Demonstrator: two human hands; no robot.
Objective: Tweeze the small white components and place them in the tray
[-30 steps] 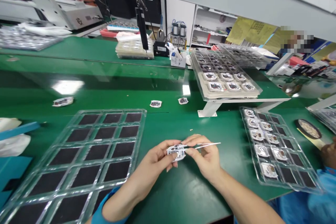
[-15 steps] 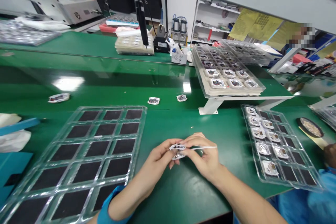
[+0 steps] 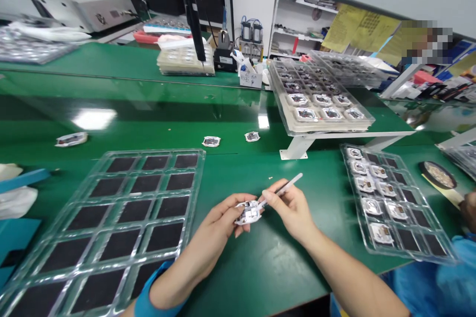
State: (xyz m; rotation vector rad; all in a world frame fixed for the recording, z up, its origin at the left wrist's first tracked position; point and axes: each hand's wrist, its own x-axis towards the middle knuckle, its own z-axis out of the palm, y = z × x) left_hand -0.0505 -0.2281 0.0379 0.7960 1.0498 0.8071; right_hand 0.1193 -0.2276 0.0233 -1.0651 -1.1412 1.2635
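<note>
- While left hand [image 3: 219, 218] fingers clamp the small part [image 3: 248, 213] by its edges just above the table [image 3: 241, 267], right hand [image 3: 292, 210] fingers pinch tweezers [image 3: 284, 188], tip at the part.
- Part looks light, stiff, fragile; rim grip seems safest.
- Left tray [image 3: 201, 178] and right tray [image 3: 366, 245] flank the hands, apart; nothing blocks.

The bench [image 3: 238, 178] is glossy dark green with pale light patches. Toward its near left corner, a clear tray [image 3: 156, 152] shows a grid of black squares, 3 across. Near the right edge, a second clear tray [image 3: 409, 240] has the same black squares, many covered by white parts with brown centres. The small part [image 3: 248, 213] by the near edge is white with dark and metallic specks; the tweezers [image 3: 282, 189] are whitish. 3 loose parts [image 3: 210, 141] mid-bench are white-rimmed with dark middles. The raised tray stack [image 3: 327, 130] is cream. The sleeve cuff [image 3: 143, 302] is blue, and the sheets [image 3: 345, 27] beyond the far edge are yellow.
</note>
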